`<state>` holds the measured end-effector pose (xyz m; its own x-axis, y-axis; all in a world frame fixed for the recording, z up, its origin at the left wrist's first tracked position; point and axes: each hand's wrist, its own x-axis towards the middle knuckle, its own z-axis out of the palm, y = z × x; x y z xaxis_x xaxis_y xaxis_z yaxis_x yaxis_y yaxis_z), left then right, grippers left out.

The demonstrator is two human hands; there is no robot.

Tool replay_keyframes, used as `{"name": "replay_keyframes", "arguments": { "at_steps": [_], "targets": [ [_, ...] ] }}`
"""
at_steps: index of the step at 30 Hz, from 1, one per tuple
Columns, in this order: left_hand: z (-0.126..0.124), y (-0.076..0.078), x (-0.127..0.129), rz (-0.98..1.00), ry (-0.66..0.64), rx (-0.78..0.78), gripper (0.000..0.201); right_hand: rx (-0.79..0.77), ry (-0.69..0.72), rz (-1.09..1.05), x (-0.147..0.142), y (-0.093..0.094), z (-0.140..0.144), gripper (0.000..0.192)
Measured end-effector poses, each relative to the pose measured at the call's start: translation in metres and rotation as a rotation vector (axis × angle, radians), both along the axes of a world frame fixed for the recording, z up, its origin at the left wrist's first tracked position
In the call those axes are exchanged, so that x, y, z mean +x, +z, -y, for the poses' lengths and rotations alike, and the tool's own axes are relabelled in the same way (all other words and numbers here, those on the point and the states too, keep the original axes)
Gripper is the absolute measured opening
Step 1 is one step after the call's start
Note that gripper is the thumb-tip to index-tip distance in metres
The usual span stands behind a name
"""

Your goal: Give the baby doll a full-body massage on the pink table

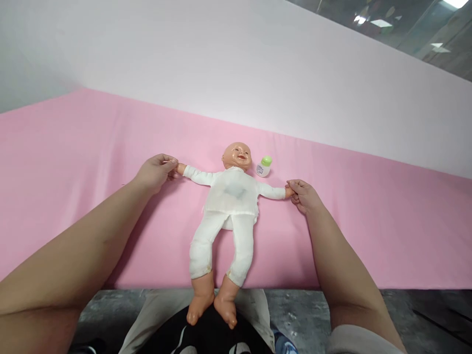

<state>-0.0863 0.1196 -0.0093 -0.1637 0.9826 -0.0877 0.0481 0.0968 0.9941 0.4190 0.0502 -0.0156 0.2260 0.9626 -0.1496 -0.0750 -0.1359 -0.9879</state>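
Observation:
A baby doll [232,196] in a white cloth suit lies on its back, head toward the wall and bare feet hanging past the table's near edge. Both its arms are stretched out sideways. My left hand [158,171] pinches the doll's hand at the end of the arm on the left. On the other side, my right hand [304,194] has its fingers closed around the doll's other hand. Beside the doll's head stands a small white bottle [263,167] with a green cap, touched by neither hand.
The table has a pink cover [368,221] and meets a pale wall [221,59] at the back. Its near edge runs just in front of my body. Below are a grey floor [298,314] and my legs. Glass with light reflections is at the upper right.

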Motion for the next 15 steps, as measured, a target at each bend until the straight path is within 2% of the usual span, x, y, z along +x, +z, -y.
{"name": "replay_keyframes", "arguments": {
  "at_steps": [7,15],
  "targets": [
    [-0.001,0.0,0.004,0.037,0.02,-0.034,0.009,-0.038,-0.011,-0.002,0.004,0.0,-0.002,0.031],
    [0.001,-0.002,0.0,0.122,-0.029,-0.016,0.029,-0.048,0.108,-0.068,0.014,0.0,0.0,0.04]
  ]
}}
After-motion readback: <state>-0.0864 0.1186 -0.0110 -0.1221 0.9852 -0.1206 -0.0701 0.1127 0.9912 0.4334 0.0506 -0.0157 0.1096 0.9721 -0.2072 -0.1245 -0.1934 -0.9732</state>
